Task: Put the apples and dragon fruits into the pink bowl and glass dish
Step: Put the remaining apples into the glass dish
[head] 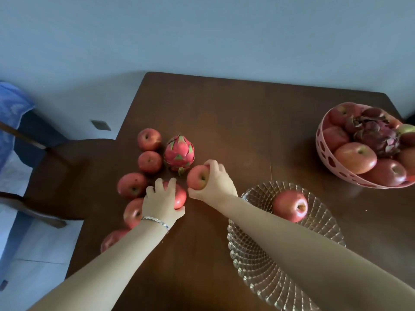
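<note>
Several red apples lie in a loose row on the left of the brown table (224, 122); the farthest one (149, 139) sits beside a pink dragon fruit (179, 152). My left hand (160, 199), with a bracelet on its wrist, is closed over an apple (180, 197) resting on the table. My right hand (215, 182) grips another apple (197, 177) just right of the dragon fruit. The glass dish (256, 261) at front right holds one apple (290, 208). The pink bowl (323, 151) at far right is filled with several apples and a dark dragon fruit (375, 135).
A dark wooden chair (56, 167) stands against the table's left edge. A blue cloth (11, 104) hangs at the far left. The table's left edge runs close to the row of apples.
</note>
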Motion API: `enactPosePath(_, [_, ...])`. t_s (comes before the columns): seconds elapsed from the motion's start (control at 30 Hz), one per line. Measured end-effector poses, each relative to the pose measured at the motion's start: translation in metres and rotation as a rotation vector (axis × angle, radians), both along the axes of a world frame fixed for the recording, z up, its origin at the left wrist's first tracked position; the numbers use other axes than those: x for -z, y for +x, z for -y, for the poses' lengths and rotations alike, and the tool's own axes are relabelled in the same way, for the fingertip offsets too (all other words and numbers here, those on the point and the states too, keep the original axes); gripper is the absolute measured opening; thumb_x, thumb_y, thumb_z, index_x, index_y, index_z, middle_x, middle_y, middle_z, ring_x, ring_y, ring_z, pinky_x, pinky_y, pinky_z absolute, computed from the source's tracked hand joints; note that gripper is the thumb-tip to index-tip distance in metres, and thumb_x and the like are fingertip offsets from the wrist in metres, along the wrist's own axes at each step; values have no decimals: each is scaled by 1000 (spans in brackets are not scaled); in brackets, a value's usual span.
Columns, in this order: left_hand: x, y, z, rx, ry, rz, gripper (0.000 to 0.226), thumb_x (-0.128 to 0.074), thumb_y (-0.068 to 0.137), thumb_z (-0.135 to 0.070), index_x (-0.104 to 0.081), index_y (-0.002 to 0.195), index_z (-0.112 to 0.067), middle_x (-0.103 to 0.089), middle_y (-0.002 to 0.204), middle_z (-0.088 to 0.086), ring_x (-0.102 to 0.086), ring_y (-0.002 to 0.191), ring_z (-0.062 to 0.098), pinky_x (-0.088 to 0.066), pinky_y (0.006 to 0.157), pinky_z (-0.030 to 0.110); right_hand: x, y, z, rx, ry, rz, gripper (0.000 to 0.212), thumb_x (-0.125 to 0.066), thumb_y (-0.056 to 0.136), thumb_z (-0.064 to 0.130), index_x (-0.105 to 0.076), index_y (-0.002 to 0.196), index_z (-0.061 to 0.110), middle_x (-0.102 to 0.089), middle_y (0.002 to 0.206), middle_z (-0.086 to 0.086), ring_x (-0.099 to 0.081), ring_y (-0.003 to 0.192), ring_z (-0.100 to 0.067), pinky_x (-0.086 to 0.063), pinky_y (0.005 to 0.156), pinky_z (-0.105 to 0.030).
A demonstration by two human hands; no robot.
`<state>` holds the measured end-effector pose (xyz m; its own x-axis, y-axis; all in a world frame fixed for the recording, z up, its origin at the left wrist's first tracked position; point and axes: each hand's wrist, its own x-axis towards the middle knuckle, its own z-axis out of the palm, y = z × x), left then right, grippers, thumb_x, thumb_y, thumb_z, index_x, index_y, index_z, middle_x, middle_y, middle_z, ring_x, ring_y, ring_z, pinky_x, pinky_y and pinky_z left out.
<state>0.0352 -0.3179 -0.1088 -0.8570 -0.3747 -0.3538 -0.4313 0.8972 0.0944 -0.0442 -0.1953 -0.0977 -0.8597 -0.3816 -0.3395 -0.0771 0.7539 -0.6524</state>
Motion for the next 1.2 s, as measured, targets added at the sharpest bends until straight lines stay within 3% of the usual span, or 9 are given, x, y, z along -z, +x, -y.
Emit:
enactPosePath(0.13, [-30, 4, -26, -67, 286, -263, 79, -78, 64, -35, -43, 133, -21, -43, 129, 8, -47, 108, 33, -42, 92, 37, -39, 14, -58, 115, -249, 4, 74, -80, 65, 33, -36, 124, 24, -43, 119, 3, -48, 105, -12, -42, 84, -23])
enactPosePath(0.27, [-49, 8, -65, 87, 449, -325, 77, -81, 60, -36, -45, 129, -27, -43, 127, 3, -47, 112, 24, -40, 93, 28, -58, 28, -141, 194, -156, -42, 78, -83, 63, 29, -36, 125, 26, -43, 117, 6, -45, 106, -10, -36, 85, -22])
enactPosePath(0.43, [-49, 15, -117, 274, 391, -216, 77, -75, 67, -38, -36, 133, -33, -34, 135, -3, -40, 115, 21, -42, 92, 25, -49, 38, -229, 114, 197, -63, 83, -80, 57, 37, -39, 128, 28, -43, 120, 7, -48, 110, -16, -47, 88, -29])
enactPosePath(0.57, [-42, 23, -149, 318, 378, -118, 76, -73, 68, -36, -34, 133, -33, -33, 135, -4, -38, 115, 21, -45, 93, 29, -27, 44, -256, -32, 438, -29, 87, -72, 62, 32, -31, 139, 29, -39, 134, 2, -39, 122, -19, -44, 97, -30])
enactPosePath(0.8, [-30, 31, -173, 324, 347, -18, 74, -71, 69, -34, -33, 134, -32, -32, 137, -5, -34, 121, 24, -47, 92, 33, -2, 42, -255, -131, 455, -128, 90, -70, 69, 28, -21, 145, 22, -32, 146, 1, -29, 136, -19, -33, 107, -30])
enactPosePath(0.97, [-25, 32, -174, 286, 323, 20, 75, -70, 70, -31, -32, 135, -31, -33, 135, -3, -36, 120, 25, -47, 93, 33, -8, 35, -253, -85, 338, -20, 105, -75, 71, 32, -7, 148, 14, -18, 153, -6, -12, 144, -25, -20, 115, -37])
enactPosePath(1.07, [-22, 35, -176, 275, 295, 49, 76, -70, 71, -32, -31, 135, -32, -32, 137, -1, -35, 121, 26, -48, 94, 34, -22, 24, -239, -110, 198, -28, 96, -69, 73, 41, -11, 148, 23, -13, 154, -5, -9, 143, -27, -19, 116, -45])
enactPosePath(1.2, [-22, 35, -176, 278, 272, 52, 76, -71, 71, -33, -29, 135, -33, -31, 139, 0, -35, 123, 27, -49, 94, 35, -27, 2, -215, -356, 328, -116, 85, -68, 76, 33, -18, 145, 38, -12, 154, -3, -14, 140, -30, -29, 110, -48])
